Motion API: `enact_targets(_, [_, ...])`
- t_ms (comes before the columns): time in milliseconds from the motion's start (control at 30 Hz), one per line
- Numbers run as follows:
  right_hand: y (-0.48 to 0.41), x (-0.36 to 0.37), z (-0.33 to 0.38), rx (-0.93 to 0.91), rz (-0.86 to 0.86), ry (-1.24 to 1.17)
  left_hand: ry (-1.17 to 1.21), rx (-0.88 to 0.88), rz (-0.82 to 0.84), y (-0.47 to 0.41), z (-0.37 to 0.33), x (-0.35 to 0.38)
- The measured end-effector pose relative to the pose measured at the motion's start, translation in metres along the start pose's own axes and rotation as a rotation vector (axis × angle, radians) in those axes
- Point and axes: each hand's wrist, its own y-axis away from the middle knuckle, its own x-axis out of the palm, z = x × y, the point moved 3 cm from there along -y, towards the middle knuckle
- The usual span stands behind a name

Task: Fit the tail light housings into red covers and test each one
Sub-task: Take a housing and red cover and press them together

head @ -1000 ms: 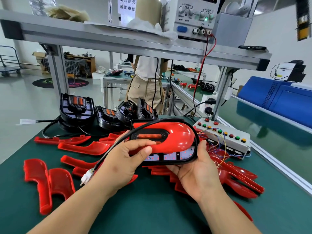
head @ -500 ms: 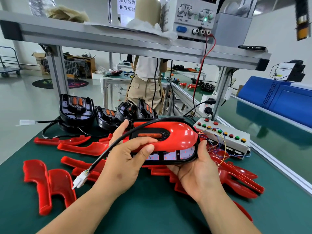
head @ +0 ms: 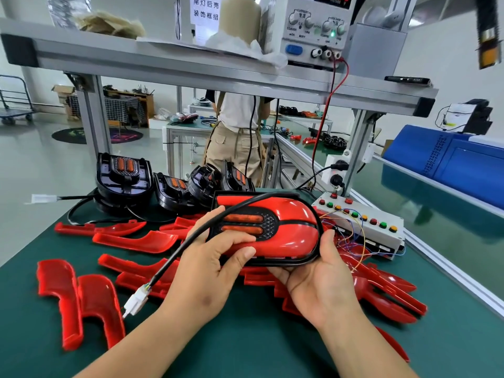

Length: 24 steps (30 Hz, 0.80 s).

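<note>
A black tail light housing with red covers fitted on it (head: 289,227) is held above the green bench between both hands. My left hand (head: 210,268) grips its left end, thumb pressing the lower red cover. My right hand (head: 321,285) cups the right end from below. The housing's black cable (head: 191,241) runs over my left hand and ends in a white plug (head: 135,302) hanging free. Loose red covers (head: 79,298) lie scattered on the mat. Several bare black housings (head: 124,181) stand at the back.
A white test box with coloured buttons (head: 362,225) and loose wires sits at the right. A power supply (head: 313,28) stands on the overhead shelf (head: 163,64), with red and black leads dropping down. A person stands at a bench beyond.
The assembled light has tilted so its top face with both orange strips faces me. The white plug has dropped lower. Both hands keep their hold.
</note>
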Motion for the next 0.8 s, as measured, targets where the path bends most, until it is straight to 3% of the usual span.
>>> enact_targets(167, [0.000, -0.001, 0.001, 0.001, -0.001, -0.004, 0.002, -0.065, 0.035, 0.000, 0.004, 0.002])
enact_targets(300, [0.000, 0.000, 0.001, -0.008, 0.007, -0.022, 0.266, -0.253, -0.018, 0.000, 0.008, 0.002])
enact_targets(400, [0.000, 0.001, 0.002, -0.021, 0.029, -0.049, 0.598, -0.408, 0.088, -0.003, 0.009, 0.005])
enact_targets(633, [0.003, 0.006, 0.001, -0.063, 0.124, -0.012, 0.578, -0.379, 0.074, -0.006, 0.011, 0.002])
enact_targets(800, [-0.001, 0.003, 0.006, -0.098, 0.058, -0.016, 0.504, -0.265, 0.134, -0.005, 0.006, -0.001])
